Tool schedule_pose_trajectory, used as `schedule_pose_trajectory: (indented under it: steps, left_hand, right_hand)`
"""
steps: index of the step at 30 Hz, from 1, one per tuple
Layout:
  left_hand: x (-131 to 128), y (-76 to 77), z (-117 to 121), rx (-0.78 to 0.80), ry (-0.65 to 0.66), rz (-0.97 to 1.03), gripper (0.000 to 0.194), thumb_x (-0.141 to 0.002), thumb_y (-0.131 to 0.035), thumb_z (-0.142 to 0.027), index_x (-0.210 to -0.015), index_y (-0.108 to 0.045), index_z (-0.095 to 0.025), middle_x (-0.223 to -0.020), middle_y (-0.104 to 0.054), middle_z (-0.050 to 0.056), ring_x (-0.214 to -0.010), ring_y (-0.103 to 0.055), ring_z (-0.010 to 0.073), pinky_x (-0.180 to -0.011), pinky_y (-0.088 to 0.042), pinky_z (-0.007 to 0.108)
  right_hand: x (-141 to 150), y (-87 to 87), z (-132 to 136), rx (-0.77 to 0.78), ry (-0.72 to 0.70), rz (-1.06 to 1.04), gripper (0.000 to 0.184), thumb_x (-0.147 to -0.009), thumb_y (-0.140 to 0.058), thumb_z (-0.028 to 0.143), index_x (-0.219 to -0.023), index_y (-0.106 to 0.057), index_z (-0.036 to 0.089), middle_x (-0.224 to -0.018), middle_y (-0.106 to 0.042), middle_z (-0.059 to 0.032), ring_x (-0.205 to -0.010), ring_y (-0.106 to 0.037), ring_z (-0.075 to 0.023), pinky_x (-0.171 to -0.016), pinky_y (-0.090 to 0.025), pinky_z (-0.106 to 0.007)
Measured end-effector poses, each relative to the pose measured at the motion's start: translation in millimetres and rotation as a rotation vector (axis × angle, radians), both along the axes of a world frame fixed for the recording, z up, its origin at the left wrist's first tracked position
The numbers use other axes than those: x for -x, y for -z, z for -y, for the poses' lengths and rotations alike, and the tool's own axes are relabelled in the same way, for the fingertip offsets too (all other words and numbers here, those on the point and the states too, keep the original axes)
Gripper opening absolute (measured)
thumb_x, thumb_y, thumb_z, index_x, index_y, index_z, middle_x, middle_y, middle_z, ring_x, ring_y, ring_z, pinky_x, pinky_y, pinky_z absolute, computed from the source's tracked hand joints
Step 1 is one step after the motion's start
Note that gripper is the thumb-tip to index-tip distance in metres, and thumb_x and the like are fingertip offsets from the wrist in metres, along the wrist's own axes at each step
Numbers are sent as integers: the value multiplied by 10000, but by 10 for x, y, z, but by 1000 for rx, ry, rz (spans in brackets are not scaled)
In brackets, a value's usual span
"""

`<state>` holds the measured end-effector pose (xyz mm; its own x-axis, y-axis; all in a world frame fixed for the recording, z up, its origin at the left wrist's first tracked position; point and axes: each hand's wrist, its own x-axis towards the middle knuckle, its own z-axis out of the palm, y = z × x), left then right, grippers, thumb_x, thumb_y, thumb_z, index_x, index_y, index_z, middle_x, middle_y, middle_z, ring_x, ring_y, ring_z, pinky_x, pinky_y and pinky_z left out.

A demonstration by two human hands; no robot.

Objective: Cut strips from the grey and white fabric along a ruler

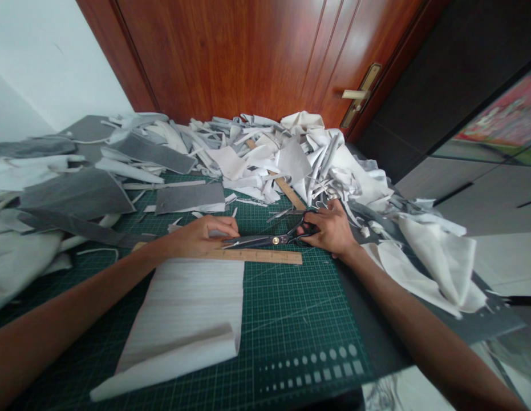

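My right hand (330, 228) is closed round the black handles of a pair of scissors (276, 240). Their blades point left and lie almost together, just above a wooden ruler (265, 256). My left hand (201, 235) rests on the ruler, its fingers bent and closed at the far edge of a white fabric piece (192, 297), close to the scissor tips. The ruler lies across that fabric, whose near end is rolled up. Part of the fabric's far edge is hidden beneath my left hand.
A green cutting mat (299, 308) covers the table. White and grey fabric scraps (256, 154) are heaped at the back, with a second wooden ruler (291, 192) partly buried. Grey pieces (77, 194) lie left, white cloth (440, 257) right. A wooden door (248, 57) stands behind.
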<state>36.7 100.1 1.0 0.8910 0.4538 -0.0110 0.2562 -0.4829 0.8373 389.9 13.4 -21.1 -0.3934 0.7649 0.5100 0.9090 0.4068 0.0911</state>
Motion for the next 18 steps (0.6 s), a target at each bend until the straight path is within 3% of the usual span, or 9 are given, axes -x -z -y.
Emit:
schedule_pose_trajectory:
  steps: [18]
  left_hand:
    - [21, 63, -35, -39, 19, 31, 308, -1042, -651, -381, -931, -798, -134, -930, -680, 53, -887, -608, 168, -854, -436, 280]
  right_hand:
    - [-1, -3, 0, 1, -2, -3, 311, -944, -605, 433, -683, -603, 265, -596, -612, 25, -573, -504, -182, -843, -339, -408]
